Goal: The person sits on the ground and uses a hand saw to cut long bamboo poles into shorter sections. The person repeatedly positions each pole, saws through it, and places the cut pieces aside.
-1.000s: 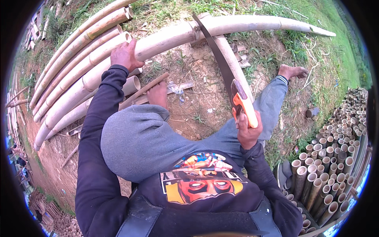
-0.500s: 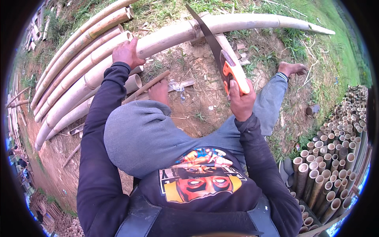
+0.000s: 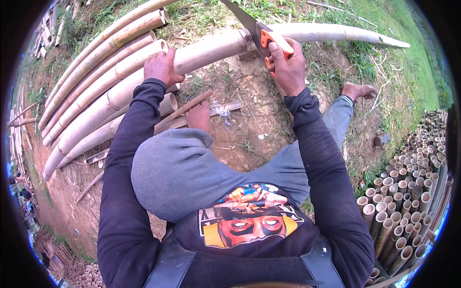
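Note:
A long pale bamboo pole (image 3: 211, 51) lies across in front of me, curving from the lower left to the far right. My left hand (image 3: 163, 68) is wrapped over it from above and holds it. My right hand (image 3: 288, 68) grips the orange handle of a handsaw (image 3: 243, 17). The saw's dark blade crosses the pole close to a node, and its tip runs up to the far edge of the view. Whether the teeth are cutting into the wood I cannot tell.
More bamboo poles (image 3: 103, 45) lie side by side at the left. Beside my bare foot (image 3: 198, 116) is a thin stick (image 3: 185, 106). My other leg stretches right. Many cut bamboo tubes (image 3: 401, 201) stand packed together at the right. A short dark piece (image 3: 382, 139) lies on the soil.
My right hand has pushed the saw forward, away from me, so its handle is now close to the pole. The left hand keeps its hold on the pole.

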`<state>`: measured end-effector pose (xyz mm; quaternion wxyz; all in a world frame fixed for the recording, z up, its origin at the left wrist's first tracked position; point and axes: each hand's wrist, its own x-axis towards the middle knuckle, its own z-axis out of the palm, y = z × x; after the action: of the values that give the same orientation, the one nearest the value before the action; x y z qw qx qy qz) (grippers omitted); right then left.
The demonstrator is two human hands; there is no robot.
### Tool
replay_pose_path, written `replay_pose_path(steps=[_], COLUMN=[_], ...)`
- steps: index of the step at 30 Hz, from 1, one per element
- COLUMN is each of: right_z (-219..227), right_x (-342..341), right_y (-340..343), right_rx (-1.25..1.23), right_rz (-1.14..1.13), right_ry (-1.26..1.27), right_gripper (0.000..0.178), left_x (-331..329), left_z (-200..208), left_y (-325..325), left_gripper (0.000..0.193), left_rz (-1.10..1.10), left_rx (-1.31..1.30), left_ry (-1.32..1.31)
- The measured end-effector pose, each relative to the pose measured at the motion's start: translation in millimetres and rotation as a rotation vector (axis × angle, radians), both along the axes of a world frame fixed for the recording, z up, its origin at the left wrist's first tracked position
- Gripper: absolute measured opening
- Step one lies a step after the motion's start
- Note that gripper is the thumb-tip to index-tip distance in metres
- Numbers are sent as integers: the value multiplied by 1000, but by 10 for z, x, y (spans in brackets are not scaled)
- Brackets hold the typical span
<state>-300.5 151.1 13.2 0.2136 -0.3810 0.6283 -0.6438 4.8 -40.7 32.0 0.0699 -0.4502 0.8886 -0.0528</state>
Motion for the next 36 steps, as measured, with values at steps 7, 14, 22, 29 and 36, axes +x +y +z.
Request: replay_pose_path(steps=[7, 14, 22, 29, 36], right_z=[374, 438, 359, -77, 131], right_x=[5, 419, 154, 184, 594], right_y=[-245, 1645, 357, 872, 1699], right_rx=[-10, -12, 14, -52, -73], right_rz=[4, -38, 72, 6, -50], right_ry=[15, -72, -120, -84, -133], right_gripper=[48, 40, 35, 34, 41], left_x=[-36, 29, 14, -13, 50], left_z=[68, -9, -57, 44, -115], left_y=[-7, -32, -41, -1, -36], left_gripper=[101, 92, 103, 101, 92], left_rz=[56, 4, 56, 59, 19], left_rx=[75, 50, 54, 67, 2], left_ry=[-55, 12, -31, -51, 15])
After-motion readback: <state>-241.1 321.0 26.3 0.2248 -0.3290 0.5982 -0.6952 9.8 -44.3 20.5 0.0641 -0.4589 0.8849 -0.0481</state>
